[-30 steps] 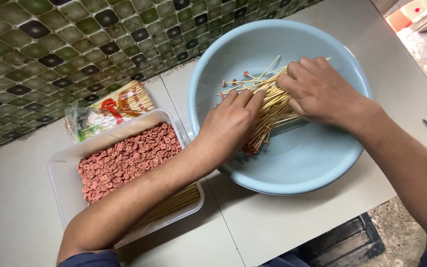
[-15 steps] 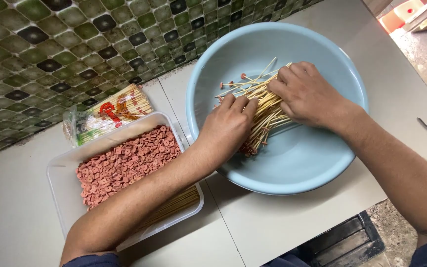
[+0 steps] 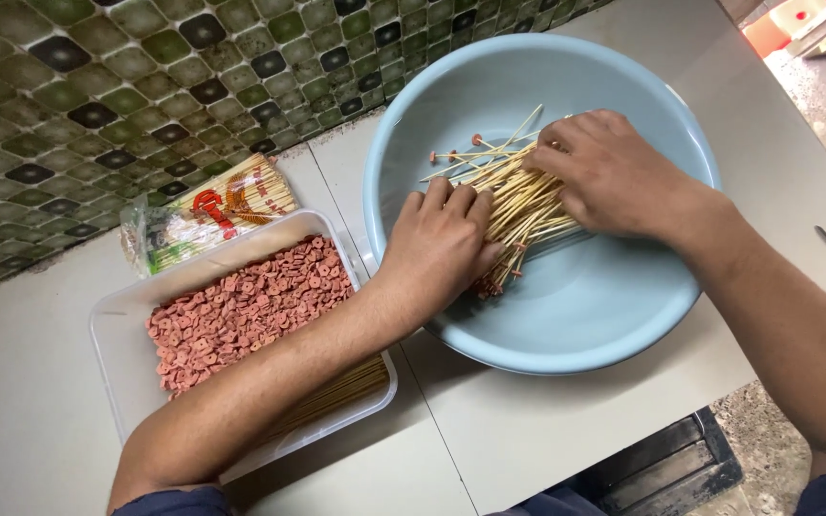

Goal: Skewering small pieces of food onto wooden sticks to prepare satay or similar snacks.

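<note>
A light blue basin [image 3: 566,325] sits on the counter and holds a pile of thin bamboo skewers [image 3: 520,205], some tipped with small pink pieces. My left hand [image 3: 442,244] lies palm down on the near end of the pile, fingers together. My right hand [image 3: 614,172] presses on the far end of the same pile. Neither hand lifts the skewers; both rest on them inside the basin.
A clear plastic tray [image 3: 117,334] at left holds pink sausage slices [image 3: 241,311] and bare skewers [image 3: 336,397] under my forearm. A packet of skewers [image 3: 212,215] lies against the green tiled wall [image 3: 97,86]. The counter edge runs at lower right.
Both hands have shifted only slightly on the skewer pile. The skewers look gathered a little tighter between them.
</note>
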